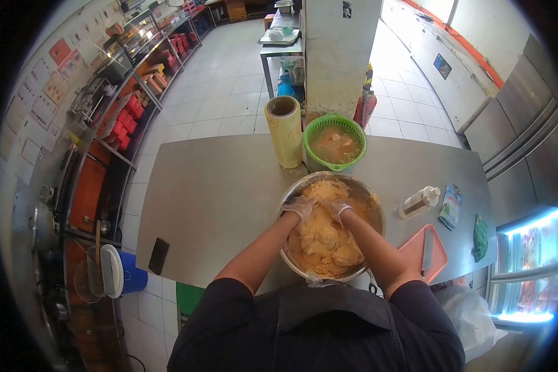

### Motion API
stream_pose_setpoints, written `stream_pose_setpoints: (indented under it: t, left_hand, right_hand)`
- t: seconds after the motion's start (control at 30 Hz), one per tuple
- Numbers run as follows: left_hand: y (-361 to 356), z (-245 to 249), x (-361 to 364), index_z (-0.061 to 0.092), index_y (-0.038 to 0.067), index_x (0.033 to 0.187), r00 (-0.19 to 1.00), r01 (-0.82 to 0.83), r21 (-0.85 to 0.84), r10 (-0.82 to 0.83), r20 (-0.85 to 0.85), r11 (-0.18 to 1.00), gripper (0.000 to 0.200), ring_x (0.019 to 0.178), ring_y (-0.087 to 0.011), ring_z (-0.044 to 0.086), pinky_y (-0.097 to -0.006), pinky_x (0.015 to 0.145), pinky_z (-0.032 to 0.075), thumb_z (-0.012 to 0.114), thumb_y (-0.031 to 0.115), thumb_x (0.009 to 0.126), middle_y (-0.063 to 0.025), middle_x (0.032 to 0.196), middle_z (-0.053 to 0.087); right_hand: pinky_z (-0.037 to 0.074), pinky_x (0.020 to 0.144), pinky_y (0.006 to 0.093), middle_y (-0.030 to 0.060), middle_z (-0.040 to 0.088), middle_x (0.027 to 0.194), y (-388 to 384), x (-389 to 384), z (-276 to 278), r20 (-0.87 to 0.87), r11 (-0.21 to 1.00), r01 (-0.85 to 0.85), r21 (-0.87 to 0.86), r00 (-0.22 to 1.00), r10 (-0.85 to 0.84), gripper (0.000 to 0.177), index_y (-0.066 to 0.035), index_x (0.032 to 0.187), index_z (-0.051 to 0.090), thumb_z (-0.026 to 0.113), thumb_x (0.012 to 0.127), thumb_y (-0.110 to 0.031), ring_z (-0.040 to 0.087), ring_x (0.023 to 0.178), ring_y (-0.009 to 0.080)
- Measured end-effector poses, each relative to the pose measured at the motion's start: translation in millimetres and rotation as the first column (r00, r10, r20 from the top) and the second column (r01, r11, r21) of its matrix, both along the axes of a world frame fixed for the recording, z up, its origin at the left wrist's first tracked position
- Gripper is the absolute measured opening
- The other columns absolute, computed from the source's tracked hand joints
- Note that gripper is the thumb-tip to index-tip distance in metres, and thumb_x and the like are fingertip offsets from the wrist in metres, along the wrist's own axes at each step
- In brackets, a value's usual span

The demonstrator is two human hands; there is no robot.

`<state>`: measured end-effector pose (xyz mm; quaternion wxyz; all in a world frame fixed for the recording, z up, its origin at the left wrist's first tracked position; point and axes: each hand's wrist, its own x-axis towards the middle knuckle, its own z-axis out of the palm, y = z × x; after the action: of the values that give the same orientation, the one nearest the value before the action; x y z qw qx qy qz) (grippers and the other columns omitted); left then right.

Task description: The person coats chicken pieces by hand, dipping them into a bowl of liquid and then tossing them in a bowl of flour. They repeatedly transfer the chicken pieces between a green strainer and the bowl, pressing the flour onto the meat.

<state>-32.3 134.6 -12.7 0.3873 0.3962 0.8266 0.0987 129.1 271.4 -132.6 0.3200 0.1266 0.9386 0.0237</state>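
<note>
Past the dark apron [328,310], left hand [297,208] and right hand [340,212], gloved, fingers half-open, dig into yellow coated meat [325,245] in the steel bowl [379,208] on the table [217,198]; probably best to scoop from the bottom and keep it inside the rim.

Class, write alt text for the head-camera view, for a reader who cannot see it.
The left hand and right hand, both gloved, press into orange-yellow food in a metal bowl on a steel table. Behind the bowl stand a film roll and a green colander; to the right lie a bottle and an orange board with a knife.
</note>
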Motion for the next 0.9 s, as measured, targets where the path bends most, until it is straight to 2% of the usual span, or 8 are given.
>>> stream_pose_setpoints:
  t: [0.1,0.17,0.37,0.47,0.57,0.67,0.77,0.9]
  left_hand:
    - [-2.3,8.0,-1.9,0.061,0.01,0.138,0.998,0.021,0.1,-0.027,0.052,0.995,0.067,0.132,-0.0403,0.055,-0.0486,0.112,0.041,0.04,0.061,0.101,-0.0242,0.141,0.058]
    - [-21.5,62.7,11.9,0.066,0.013,0.132,0.995,-0.045,0.194,0.026,0.101,0.98,0.063,0.124,-0.0405,0.061,-0.0488,0.108,0.045,0.04,0.06,0.101,-0.0229,0.136,0.062]
    - [-23.2,59.5,10.9,0.071,0.005,0.097,0.84,0.542,0.4,-0.465,-0.279,0.739,0.053,0.084,-0.034,0.068,-0.0447,0.079,0.053,0.05,0.053,0.099,-0.018,0.098,0.072]
    - [-33.7,96.6,23.2,0.071,0.003,0.096,0.906,0.411,0.497,-0.403,-0.129,0.764,0.048,0.082,-0.0333,0.068,-0.0431,0.075,0.054,0.058,0.049,0.097,-0.018,0.096,0.072]
    - [-38.6,118.1,28.5,0.07,0.003,0.105,0.927,0.285,0.531,-0.37,0.058,0.798,0.048,0.09,-0.0357,0.068,-0.0432,0.079,0.055,0.065,0.049,0.094,-0.0198,0.103,0.071]
    - [-43.0,117.9,28.3,0.066,0.002,0.117,0.955,0.293,0.482,-0.28,-0.101,0.826,0.054,0.1,-0.0385,0.067,-0.0435,0.087,0.055,0.071,0.048,0.09,-0.0218,0.113,0.068]
    - [-53.4,131.1,39.9,0.06,0.0,0.126,0.997,-0.08,0.501,0.074,0.031,0.862,0.06,0.109,-0.0406,0.065,-0.0438,0.095,0.052,0.072,0.047,0.09,-0.0236,0.122,0.065]
    - [-64.9,137.9,41.7,0.057,0.001,0.132,0.888,0.459,0.724,-0.246,-0.388,0.515,0.059,0.109,-0.0413,0.065,-0.0448,0.095,0.053,0.073,0.037,0.088,-0.0228,0.128,0.063]
  right_hand:
    - [0.056,0.087,0.0444,0.0149,0.075,0.112,-2.2,5.7,-4.7,-0.255,0.867,0.376,-0.326,0.848,-0.464,0.046,-0.007,0.127,0.068,0.078,0.087,-0.029,0.071,0.104,0.0313]
    - [0.056,0.087,0.0452,0.0154,0.075,0.11,-29.2,23.2,65.9,0.062,0.044,0.56,-0.827,0.169,-0.984,0.042,-0.008,0.126,0.068,0.075,0.09,-0.027,0.071,0.102,0.0334]
    - [0.053,0.093,0.0465,0.0202,0.069,0.119,-63.1,54.2,244.0,-0.291,0.696,0.542,-0.472,0.649,-0.703,0.048,-0.006,0.132,0.062,0.074,0.088,-0.022,0.067,0.11,0.0373]
    - [0.051,0.099,0.0436,0.0203,0.063,0.131,-56.5,67.3,229.0,-0.67,0.839,0.432,-0.332,0.517,-0.532,0.058,-0.006,0.137,0.057,0.077,0.085,-0.023,0.063,0.118,0.035]
    - [0.048,0.103,0.0419,0.0215,0.057,0.139,-54.9,70.5,232.1,-0.598,0.72,0.122,-0.684,0.472,-0.648,0.064,-0.005,0.14,0.053,0.077,0.084,-0.024,0.06,0.122,0.035]
    - [0.05,0.1,0.041,0.0234,0.063,0.128,-61.8,81.5,191.1,0.108,-0.158,-0.152,-0.976,0.292,-0.95,0.057,-0.002,0.134,0.057,0.075,0.084,-0.023,0.063,0.116,0.0346]
    - [0.053,0.091,0.0402,0.0236,0.069,0.116,-69.4,70.7,243.1,-0.426,0.528,0.155,-0.835,0.425,-0.798,0.051,0.0,0.13,0.059,0.074,0.085,-0.02,0.068,0.103,0.0322]
    - [0.055,0.079,0.0413,0.0216,0.071,0.108,-80.7,67.6,240.3,-0.372,0.556,0.251,-0.793,0.523,-0.767,0.049,-0.001,0.129,0.061,0.074,0.086,-0.021,0.07,0.091,0.0317]
